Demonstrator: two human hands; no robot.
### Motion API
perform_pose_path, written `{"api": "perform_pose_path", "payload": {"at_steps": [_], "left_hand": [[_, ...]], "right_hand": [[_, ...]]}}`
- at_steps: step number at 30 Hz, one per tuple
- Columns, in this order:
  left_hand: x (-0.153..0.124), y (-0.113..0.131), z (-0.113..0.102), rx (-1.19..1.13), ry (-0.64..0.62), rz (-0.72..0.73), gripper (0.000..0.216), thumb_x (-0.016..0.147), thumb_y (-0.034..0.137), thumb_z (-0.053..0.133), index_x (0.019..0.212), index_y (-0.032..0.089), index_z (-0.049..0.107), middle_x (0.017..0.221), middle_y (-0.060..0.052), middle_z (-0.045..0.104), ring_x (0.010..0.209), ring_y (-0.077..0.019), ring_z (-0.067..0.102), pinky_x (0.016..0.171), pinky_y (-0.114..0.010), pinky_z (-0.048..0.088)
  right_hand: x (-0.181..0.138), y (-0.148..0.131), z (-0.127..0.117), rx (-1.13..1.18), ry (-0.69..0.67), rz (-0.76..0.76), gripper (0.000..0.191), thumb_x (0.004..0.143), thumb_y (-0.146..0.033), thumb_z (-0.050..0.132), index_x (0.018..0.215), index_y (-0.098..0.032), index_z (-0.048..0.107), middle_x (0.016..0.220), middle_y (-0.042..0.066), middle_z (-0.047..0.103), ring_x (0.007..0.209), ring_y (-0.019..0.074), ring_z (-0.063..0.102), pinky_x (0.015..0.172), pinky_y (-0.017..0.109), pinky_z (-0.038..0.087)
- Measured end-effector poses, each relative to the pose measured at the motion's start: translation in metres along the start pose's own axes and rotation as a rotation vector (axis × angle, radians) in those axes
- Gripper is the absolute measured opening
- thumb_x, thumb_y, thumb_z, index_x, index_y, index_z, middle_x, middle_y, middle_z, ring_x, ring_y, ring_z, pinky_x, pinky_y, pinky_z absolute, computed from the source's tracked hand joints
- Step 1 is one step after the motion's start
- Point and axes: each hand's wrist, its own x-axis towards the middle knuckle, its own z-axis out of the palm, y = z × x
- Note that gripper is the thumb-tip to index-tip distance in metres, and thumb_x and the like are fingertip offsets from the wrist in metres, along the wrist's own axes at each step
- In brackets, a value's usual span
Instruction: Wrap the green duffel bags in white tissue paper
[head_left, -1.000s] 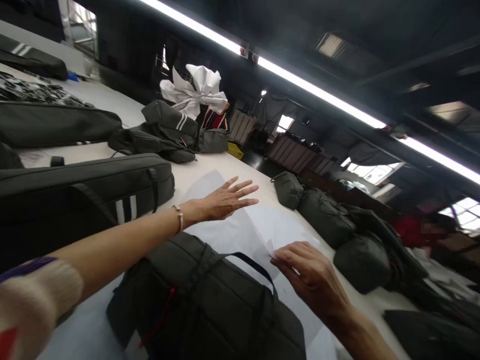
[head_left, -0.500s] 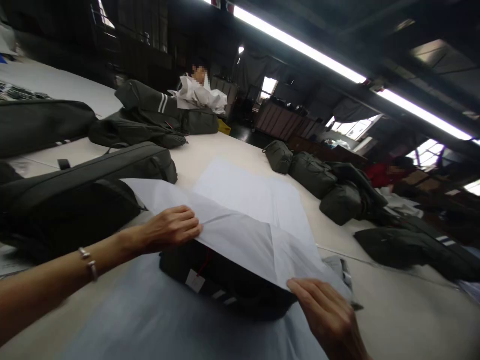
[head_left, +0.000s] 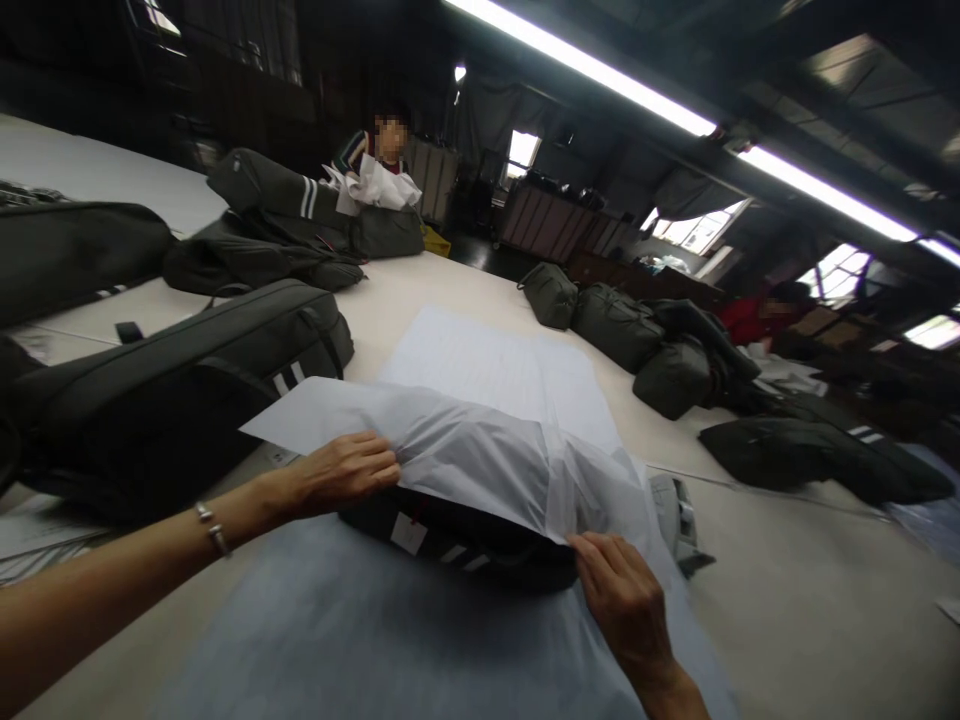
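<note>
A dark bag [head_left: 517, 565] with two white stripes lies in front of me, a white hang tag [head_left: 409, 534] on its near side. White tissue paper [head_left: 472, 455] is draped over its top and far side, while its near side stays exposed. My left hand [head_left: 341, 472] is closed on the paper's near edge at the left. At the right, my right hand [head_left: 619, 590] pinches the same edge near the bag's end. More paper [head_left: 480, 350] lies flat beyond the bag, and a pale bluish sheet [head_left: 390, 640] spreads beneath and in front of it.
A large dark bag [head_left: 150, 390] lies close to my left arm, with more bags [head_left: 277, 215] behind. Several dark bags [head_left: 619, 325] line the table's right side. A grey tape dispenser-like object [head_left: 679, 525] sits right of the paper. A person [head_left: 375, 145] is across the table.
The paper has come down closer over the bag's top, and its left corner now lies lower. My right hand has shifted slightly up in view. Both hands keep hold of the edge.
</note>
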Motion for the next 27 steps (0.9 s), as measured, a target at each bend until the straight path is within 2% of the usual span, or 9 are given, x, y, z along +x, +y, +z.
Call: {"api": "perform_pose_path", "payload": {"at_steps": [6, 9, 12, 15, 17, 19, 22, 24, 27], "left_hand": [[-0.011, 0.01, -0.002, -0.03, -0.006, -0.055, 0.028, 0.099, 0.004, 0.038, 0.079, 0.018, 0.051, 0.068, 0.0, 0.053, 0.059, -0.0142, 0.043, 0.06, -0.029, 0.035], [-0.008, 0.012, -0.009, -0.06, -0.022, -0.058, 0.031, 0.103, 0.017, 0.039, 0.075, 0.018, 0.05, 0.066, 0.001, 0.053, 0.058, -0.0138, 0.042, 0.059, -0.029, 0.035], [0.018, 0.007, -0.02, -0.127, -0.007, -0.038, 0.04, 0.103, 0.039, 0.041, 0.071, 0.018, 0.051, 0.063, 0.0, 0.055, 0.057, -0.0145, 0.045, 0.058, -0.029, 0.036], [0.072, -0.003, -0.02, -0.148, 0.056, 0.0, 0.034, 0.102, 0.044, 0.043, 0.105, 0.017, 0.064, 0.097, -0.008, 0.069, 0.09, -0.0204, 0.062, 0.083, -0.033, 0.045], [0.112, -0.004, -0.006, -0.163, 0.045, 0.058, 0.048, 0.099, 0.049, 0.048, 0.138, 0.022, 0.05, 0.139, -0.012, 0.056, 0.129, -0.0282, 0.049, 0.111, -0.045, 0.032], [0.144, 0.002, 0.02, -0.216, -0.038, 0.127, 0.063, 0.095, 0.053, 0.053, 0.151, 0.028, 0.034, 0.158, -0.01, 0.034, 0.145, -0.0311, 0.028, 0.12, -0.053, 0.013], [0.163, 0.019, 0.062, -0.346, -0.17, 0.209, 0.067, 0.094, 0.055, 0.054, 0.152, 0.032, 0.031, 0.159, -0.008, 0.03, 0.148, -0.029, 0.025, 0.121, -0.052, 0.007], [0.162, 0.027, 0.082, -0.405, -0.214, 0.225, 0.066, 0.094, 0.057, 0.051, 0.152, 0.033, 0.029, 0.159, -0.007, 0.031, 0.148, -0.0282, 0.025, 0.121, -0.053, 0.006], [0.156, 0.031, 0.089, -0.43, -0.232, 0.226, 0.069, 0.094, 0.058, 0.05, 0.154, 0.033, 0.026, 0.161, -0.008, 0.025, 0.149, -0.0281, 0.02, 0.121, -0.053, 0.003]], "right_hand": [[-0.012, 0.014, -0.001, -0.01, 0.027, -0.065, 0.019, 0.092, -0.011, 0.059, 0.106, -0.02, 0.068, 0.102, 0.006, 0.071, 0.099, 0.0215, 0.065, 0.093, 0.037, 0.048], [-0.016, 0.017, 0.012, 0.005, 0.047, -0.089, 0.02, 0.093, -0.01, 0.056, 0.105, -0.02, 0.068, 0.111, 0.006, 0.071, 0.11, 0.0224, 0.063, 0.098, 0.037, 0.047], [-0.017, 0.013, 0.023, -0.001, 0.06, -0.034, 0.023, 0.092, -0.008, 0.054, 0.105, -0.021, 0.068, 0.113, 0.005, 0.071, 0.113, 0.023, 0.062, 0.098, 0.039, 0.048], [-0.015, 0.006, 0.026, -0.008, 0.062, 0.033, 0.026, 0.091, -0.005, 0.052, 0.104, -0.021, 0.068, 0.112, 0.006, 0.071, 0.115, 0.0234, 0.061, 0.097, 0.041, 0.05], [-0.013, 0.0, 0.023, -0.018, 0.059, 0.067, 0.027, 0.09, -0.004, 0.05, 0.102, -0.021, 0.068, 0.112, 0.007, 0.071, 0.115, 0.0237, 0.062, 0.097, 0.043, 0.051], [-0.01, -0.005, 0.016, -0.011, 0.027, 0.092, 0.027, 0.09, -0.005, 0.05, 0.101, -0.021, 0.068, 0.111, 0.008, 0.071, 0.114, 0.0237, 0.062, 0.097, 0.044, 0.051], [-0.005, -0.006, -0.004, 0.024, 0.005, 0.143, 0.022, 0.091, -0.008, 0.054, 0.103, -0.021, 0.066, 0.105, 0.007, 0.071, 0.105, 0.0209, 0.064, 0.092, 0.038, 0.053], [0.003, 0.003, -0.02, -0.04, 0.074, 0.207, 0.02, 0.091, -0.012, 0.058, 0.106, -0.021, 0.066, 0.104, 0.008, 0.07, 0.102, 0.0208, 0.064, 0.093, 0.037, 0.051], [0.022, 0.036, -0.033, -0.235, 0.137, 0.391, 0.034, 0.088, -0.024, 0.064, 0.122, -0.02, 0.061, 0.131, 0.015, 0.06, 0.123, 0.0309, 0.052, 0.104, 0.05, 0.042]]}}
